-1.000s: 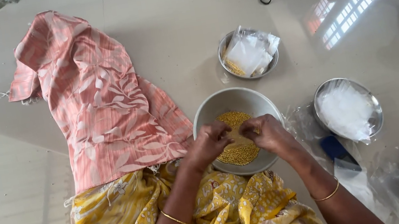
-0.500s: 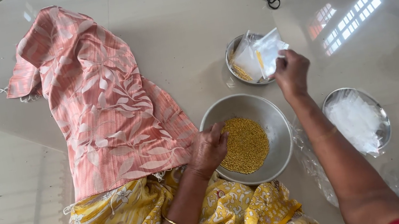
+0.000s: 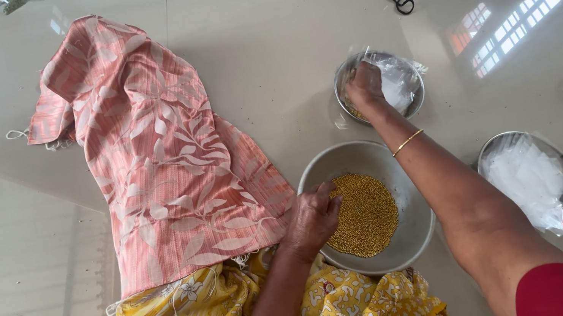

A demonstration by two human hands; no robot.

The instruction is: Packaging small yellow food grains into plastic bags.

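Head view: the large round steel bowl [image 3: 371, 204] of small yellow grains [image 3: 362, 213], loose and easily spilled and so probably best taken in pinches or lifted by the rigid rim, sits on the glossy floor [image 3: 260, 38] before the person, whose left hand [image 3: 314, 218] rests half-curled on its near rim beside the grains. The right hand [image 3: 363, 84] reaches into the small steel bowl [image 3: 378, 87] lined with a clear plastic bag [image 3: 399, 79]; whether its fingers grip anything cannot be told. Four steel bowls show, one patterned pink cloth [image 3: 156, 149], one black hair tie [image 3: 399, 1].
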